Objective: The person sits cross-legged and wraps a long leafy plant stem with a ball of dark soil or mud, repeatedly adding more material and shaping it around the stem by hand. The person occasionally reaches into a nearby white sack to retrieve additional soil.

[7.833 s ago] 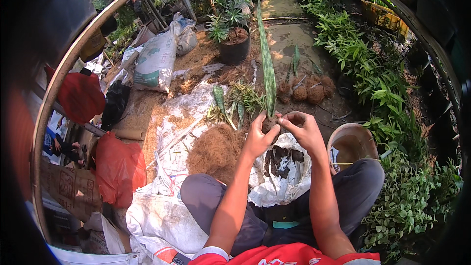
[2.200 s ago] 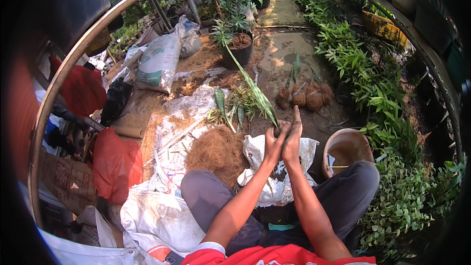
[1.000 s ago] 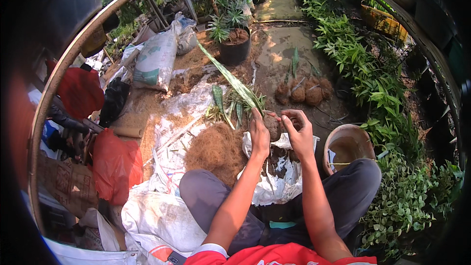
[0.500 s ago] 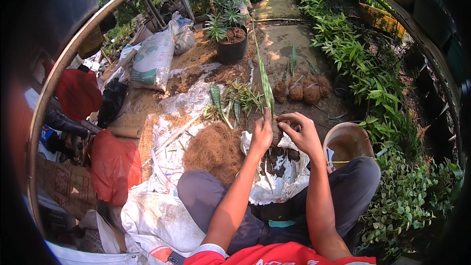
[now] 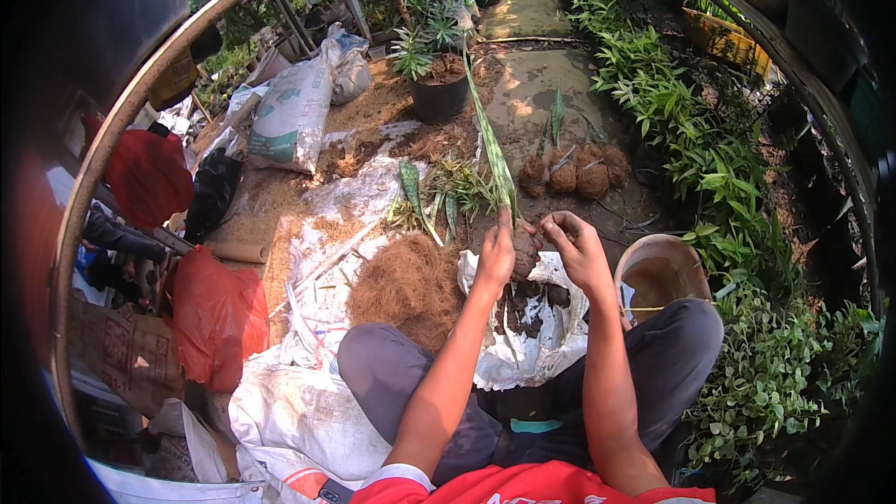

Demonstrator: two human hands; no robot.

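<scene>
My left hand is closed around the base of a long, pointed snake plant leaf, which leans up and away from me. Against that hand's inner side sits a dark soil ball at the plant's foot. My right hand is bent at the ball's right side, thumb and fingertips drawn together; what they pinch, if anything, is too small to make out. Below both hands lies an opened white sack with dark soil on it. A heap of brown coconut fibre rests to the left.
Fibre-wrapped balls with leaves sit beyond my hands. A bucket stands by my right knee. Cut leaves lie ahead, near a black potted plant. Red bags and a filled sack are left; green plants line the right.
The leaf's tip has swung left and slightly nearer. My right hand has shifted a little, and more of the soil ball shows between the hands.
</scene>
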